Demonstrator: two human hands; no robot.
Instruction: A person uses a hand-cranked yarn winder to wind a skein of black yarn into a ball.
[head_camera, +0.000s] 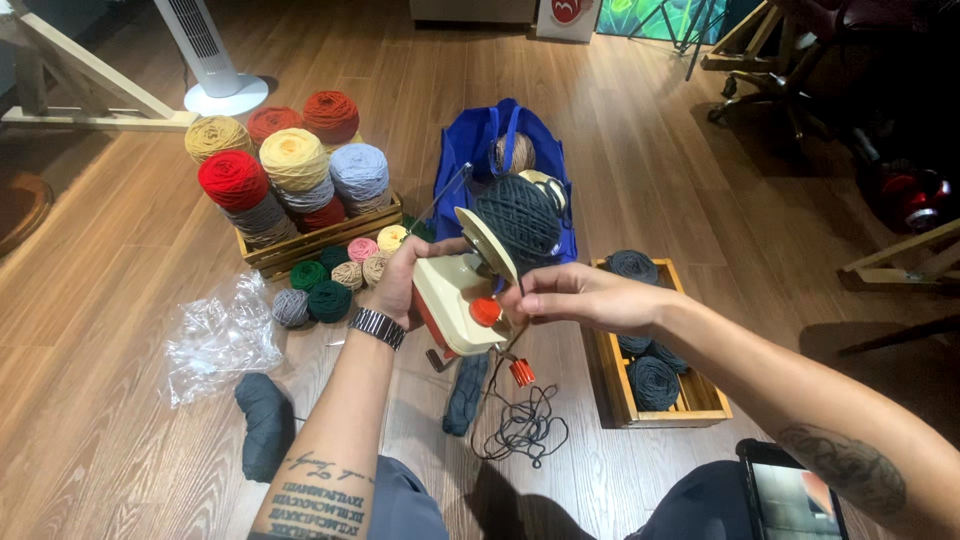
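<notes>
Yarn winder (455, 300), light rigid plastic, sits above the floor clenched in our left hand (400, 285) by its base, while our right hand (575, 297) pinches soft, slack dark yarn (521, 287) beside the wound ball (517, 217).

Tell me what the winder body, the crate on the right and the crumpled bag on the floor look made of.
Winder body: cream plastic, smooth with a slight sheen. Crate: unpainted wood, visible grain and slats. Crumpled bag: thin clear plastic film, glossy creases.
</notes>
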